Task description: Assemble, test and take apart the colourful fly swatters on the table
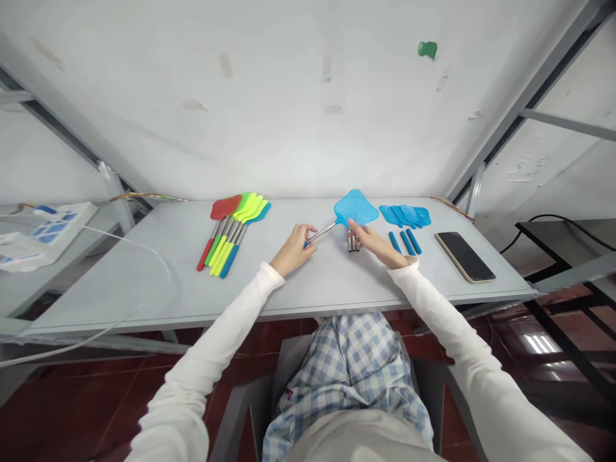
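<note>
A fly swatter with a blue mesh head (356, 206) and a metal rod is held slantwise between my hands above the table. My left hand (294, 249) is closed around its lower end, where a bit of blue shows. At the head's lower edge, near the neck, my right hand (373, 242) pinches the blue plastic between its fingers. Beneath that hand lie several short metal rods (353, 242), partly covered by the fingers. To the right are loose blue swatter heads (404, 215) and three blue handles (405, 241).
Several whole fly swatters (233, 234) in red, green, yellow and blue lie in a row at the left. A phone (464, 256) rests at the right of the grey table (158, 276). A white cable (163, 282) crosses the left end. A wall (289, 128) rises behind.
</note>
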### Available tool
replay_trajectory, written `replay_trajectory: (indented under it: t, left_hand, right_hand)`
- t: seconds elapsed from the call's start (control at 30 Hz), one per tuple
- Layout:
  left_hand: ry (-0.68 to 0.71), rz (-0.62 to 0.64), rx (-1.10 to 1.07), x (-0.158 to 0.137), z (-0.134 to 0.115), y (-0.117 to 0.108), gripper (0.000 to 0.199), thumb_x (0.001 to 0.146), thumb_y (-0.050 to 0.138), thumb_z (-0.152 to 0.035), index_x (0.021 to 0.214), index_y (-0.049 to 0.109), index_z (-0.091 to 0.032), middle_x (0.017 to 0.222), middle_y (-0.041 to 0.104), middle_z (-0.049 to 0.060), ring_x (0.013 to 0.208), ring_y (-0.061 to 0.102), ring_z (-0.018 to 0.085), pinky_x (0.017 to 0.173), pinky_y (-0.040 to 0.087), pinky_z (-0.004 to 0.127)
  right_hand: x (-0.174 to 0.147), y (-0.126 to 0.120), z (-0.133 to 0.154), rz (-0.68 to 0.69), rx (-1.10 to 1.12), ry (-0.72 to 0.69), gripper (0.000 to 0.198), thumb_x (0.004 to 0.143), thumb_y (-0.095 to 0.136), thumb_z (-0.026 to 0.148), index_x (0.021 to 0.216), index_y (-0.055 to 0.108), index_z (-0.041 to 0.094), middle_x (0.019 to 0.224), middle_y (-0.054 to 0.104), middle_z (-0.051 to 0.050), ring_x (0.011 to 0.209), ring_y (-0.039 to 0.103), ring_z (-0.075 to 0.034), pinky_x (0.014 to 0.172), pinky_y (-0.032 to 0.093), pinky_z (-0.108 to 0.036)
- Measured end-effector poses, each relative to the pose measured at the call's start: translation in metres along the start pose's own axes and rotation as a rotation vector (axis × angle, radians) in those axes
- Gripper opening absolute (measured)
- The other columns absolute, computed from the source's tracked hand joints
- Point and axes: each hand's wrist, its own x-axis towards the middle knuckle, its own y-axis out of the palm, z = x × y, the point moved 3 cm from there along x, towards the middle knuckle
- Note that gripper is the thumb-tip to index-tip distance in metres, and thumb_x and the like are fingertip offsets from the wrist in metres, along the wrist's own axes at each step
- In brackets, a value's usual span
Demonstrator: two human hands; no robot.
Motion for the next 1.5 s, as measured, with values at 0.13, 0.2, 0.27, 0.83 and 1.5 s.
replay_trajectory:
  t: [0.13,0.2,0.27,0.83,1.5]
  left_hand:
    - [0.043,-0.034,-0.149,0.005,-0.027,0.003,0.032,0.082,0.052,-0.018,0.114,0.051,-0.019,0.106,0.046,0.006,0.089,0.053,0.014,0.081,0.047,0.029]
    - [-0.015,0.026,-0.326,0.010,-0.037,0.009,0.027,0.086,0.053,-0.026,0.112,0.050,-0.020,0.107,0.049,0.005,0.078,0.055,0.011,0.071,0.048,0.027]
    - [-0.090,0.126,-0.571,0.016,-0.048,0.018,0.022,0.090,0.048,-0.035,0.107,0.049,-0.021,0.096,0.053,0.002,0.060,0.051,0.007,0.056,0.045,0.023]
    - [-0.305,0.269,-1.221,0.019,-0.096,0.042,0.033,0.091,0.049,-0.046,0.075,0.038,-0.020,0.055,0.021,-0.012,0.038,0.016,0.000,0.037,0.013,0.011]
    - [-0.544,0.147,-1.355,0.059,-0.117,0.079,0.045,0.085,0.058,-0.038,0.061,0.023,-0.023,0.043,0.014,-0.014,0.031,0.009,0.001,0.033,0.004,0.017]
  right_hand:
    - [0.015,0.003,0.016,-0.072,0.510,-0.032,0.045,0.079,0.056,0.063,0.088,0.060,0.020,0.085,0.068,-0.005,0.062,0.056,-0.011,0.058,0.046,-0.025]
    - [0.017,0.003,0.024,-0.147,0.566,-0.115,0.041,0.077,0.060,0.060,0.084,0.057,0.020,0.076,0.066,-0.001,0.058,0.054,-0.009,0.056,0.044,-0.023]
    - [0.015,0.006,0.031,-0.182,0.514,-0.191,0.039,0.076,0.063,0.058,0.080,0.056,0.020,0.070,0.063,0.001,0.058,0.053,-0.009,0.056,0.042,-0.022]
    - [0.030,-0.026,0.055,-0.533,0.494,-0.338,0.048,0.080,0.057,0.061,0.063,0.036,0.022,0.054,0.037,0.007,0.047,0.036,-0.006,0.045,0.031,-0.021]
    - [0.033,-0.018,0.032,-0.402,0.268,-0.335,0.052,0.079,0.057,0.061,0.059,0.029,0.022,0.054,0.026,0.007,0.050,0.027,-0.006,0.045,0.024,-0.021]
